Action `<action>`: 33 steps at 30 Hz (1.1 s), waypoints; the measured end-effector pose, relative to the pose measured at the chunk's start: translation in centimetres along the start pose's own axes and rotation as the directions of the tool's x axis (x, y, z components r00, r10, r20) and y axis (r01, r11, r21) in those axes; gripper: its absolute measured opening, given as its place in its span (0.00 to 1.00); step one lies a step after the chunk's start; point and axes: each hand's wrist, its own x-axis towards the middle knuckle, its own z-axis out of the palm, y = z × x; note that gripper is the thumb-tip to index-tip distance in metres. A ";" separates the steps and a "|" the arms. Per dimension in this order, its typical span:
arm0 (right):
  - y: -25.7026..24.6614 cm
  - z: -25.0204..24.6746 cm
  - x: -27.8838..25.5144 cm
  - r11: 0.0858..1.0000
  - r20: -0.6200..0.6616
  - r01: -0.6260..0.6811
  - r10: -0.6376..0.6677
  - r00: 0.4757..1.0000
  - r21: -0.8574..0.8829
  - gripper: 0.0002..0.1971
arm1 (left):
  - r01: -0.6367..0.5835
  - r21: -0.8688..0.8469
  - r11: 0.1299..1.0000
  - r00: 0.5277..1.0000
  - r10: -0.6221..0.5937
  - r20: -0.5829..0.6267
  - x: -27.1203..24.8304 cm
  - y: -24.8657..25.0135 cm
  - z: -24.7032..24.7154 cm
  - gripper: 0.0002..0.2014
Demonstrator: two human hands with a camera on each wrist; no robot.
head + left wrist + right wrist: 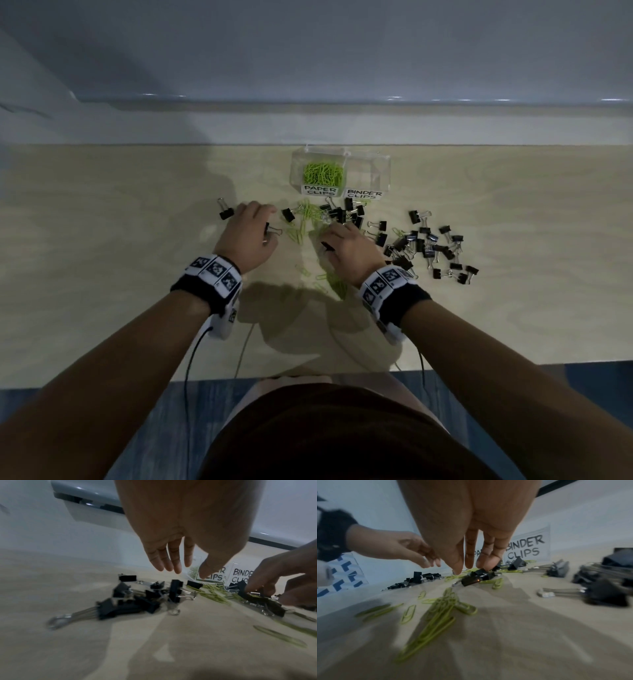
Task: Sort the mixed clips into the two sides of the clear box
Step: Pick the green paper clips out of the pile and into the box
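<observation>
Binder clip (476, 578) under right fingertips (485, 563)

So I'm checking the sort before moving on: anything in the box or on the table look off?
The binder clips side of the clear box looks empty, while the black binder clips lie scattered on the table, some tangled with loose green paper clips. Only the paper clips side holds anything.

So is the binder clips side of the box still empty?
Empty: the binder clips side shows only clear plastic, while green paper clips fill the other.
</observation>
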 end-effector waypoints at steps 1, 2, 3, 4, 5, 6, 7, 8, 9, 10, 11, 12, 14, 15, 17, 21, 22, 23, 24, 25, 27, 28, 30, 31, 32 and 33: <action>-0.4 0.0 0.3 1.000 0.038 -0.001 0.002 0.999 -0.028 0.15 | -0.001 -0.005 1.000 1.000 0.001 -0.003 0.8 0.5 0.2 0.22; -0.6 0.0 0.6 0.999 0.054 0.011 -0.008 0.998 -0.046 0.14 | -0.002 -0.012 1.000 1.000 0.002 -0.002 1.7 1.0 0.4 0.21; -0.9 0.0 0.8 0.999 0.061 0.019 -0.015 0.998 -0.051 0.13 | 0.001 -0.018 1.000 1.000 -0.001 0.007 2.6 1.5 0.6 0.21; -1.1 0.1 0.9 0.999 0.047 0.026 -0.024 0.999 -0.040 0.13 | 0.010 -0.022 1.000 1.000 -0.010 0.025 3.4 1.9 0.8 0.21; -1.2 0.1 0.9 1.000 0.028 0.026 -0.025 0.999 -0.018 0.13 | 0.023 -0.022 0.999 0.999 -0.022 0.048 4.1 2.3 1.0 0.22; -1.2 0.3 0.9 0.999 -0.004 0.035 -0.035 0.999 0.006 0.13 | 0.033 -0.021 0.999 0.997 -0.031 0.066 4.7 2.5 1.2 0.22; -1.2 0.4 0.8 0.999 -0.032 0.046 -0.046 0.998 0.020 0.12 | 0.036 -0.025 0.999 0.997 -0.034 0.075 5.0 2.6 1.3 0.22; -1.1 0.6 0.7 0.998 -0.060 0.064 -0.062 0.996 0.026 0.09 | 0.035 -0.034 0.999 0.997 -0.032 0.075 5.2 2.6 1.3 0.22; -1.0 0.7 0.7 0.997 -0.065 0.075 -0.073 0.995 0.028 0.08 | 0.028 -0.049 0.998 0.998 -0.025 0.061 5.3 2.5 1.2 0.21; -0.7 0.9 0.6 0.995 -0.076 0.092 -0.090 0.993 0.026 0.08 | 0.024 -0.068 0.997 0.999 -0.022 0.031 5.2 2.3 1.2 0.20; -0.4 1.0 0.5 0.994 -0.074 0.101 -0.098 0.992 0.033 0.08 | 0.029 -0.087 0.996 1.000 -0.029 -0.008 5.0 2.0 1.0 0.18; -0.1 0.9 0.4 0.993 -0.080 0.102 -0.097 0.992 0.058 0.09 | 0.047 -0.103 0.994 0.997 -0.052 -0.051 4.8 1.6 1.0 0.18; 1.0 0.7 -0.2 0.989 -0.132 0.041 -0.022 0.991 0.144 0.08 | 0.104 -0.100 0.989 0.987 -0.115 -0.116 4.3 0.6 0.8 0.17; 1.7 0.7 -0.7 0.984 -0.175 -0.010 0.042 0.984 0.177 0.08 | 0.125 -0.073 0.989 0.982 -0.134 -0.134 4.0 0.1 0.7 0.17; 3.3 0.9 -1.8 0.977 -0.265 -0.113 0.160 0.951 0.183 0.06 | 0.098 0.006 0.995 0.984 -0.096 -0.148 3.7 -0.4 0.6 0.17; 4.3 0.8 -2.9 0.990 -0.366 -0.133 0.144 0.919 0.057 0.06 | -0.137 0.080 0.987 0.991 0.137 0.006 4.4 1.5 1.0 0.20; 3.8 0.7 -2.8 0.996 -0.357 -0.078 0.087 0.930 0.038 0.07 | -0.171 0.098 0.980 0.985 0.167 0.044 4.7 2.2 1.3 0.21; 3.2 0.7 -2.6 1.000 -0.338 -0.017 0.024 0.941 0.025 0.07 | -0.187 0.126 0.974 0.981 0.179 0.076 4.8 2.7 1.7 0.23; 2.4 0.8 -2.3 0.999 -0.310 0.039 -0.033 0.950 0.014 0.09 | -0.189 0.158 0.969 0.980 0.176 0.094 4.9 3.1 2.0 0.24; 1.7 0.9 -2.1 0.996 -0.271 0.087 -0.085 0.959 -0.005 0.11 | -0.183 0.189 0.965 0.980 0.165 0.110 4.9 3.5 2.2 0.26; 0.7 1.6 -1.5 0.985 -0.176 0.159 -0.169 0.970 -0.071 0.08 | -0.169 0.227 0.959 0.980 0.140 0.140 4.6 4.0 2.8 0.27; 0.6 1.9 -1.3 0.981 -0.139 0.171 -0.182 0.973 -0.090 0.06 | -0.168 0.228 0.959 0.980 0.138 0.141 4.2 4.1 3.1 0.27; 0.9 2.1 -1.1 0.987 -0.125 0.145 -0.153 0.980 -0.073 0.05 | -0.150 0.201 0.968 0.985 0.128 0.116 2.9 4.4 3.6 0.25; 1.4 2.0 -1.1 0.993 -0.112 0.107 -0.112 0.987 -0.048 0.06 | -0.142 0.170 0.975 0.985 0.121 0.125 2.0 4.7 3.8 0.24; 1.8 1.7 -1.2 0.998 -0.094 0.060 -0.063 0.994 -0.033 0.06 | -0.145 0.151 0.978 0.983 0.124 0.138 1.1 4.9 4.2 0.25; 2.3 1.4 -1.4 0.999 -0.081 0.022 -0.024 0.996 -0.031 0.05 | -0.159 0.127 0.979 0.978 0.138 0.157 0.2 4.9 4.9 0.23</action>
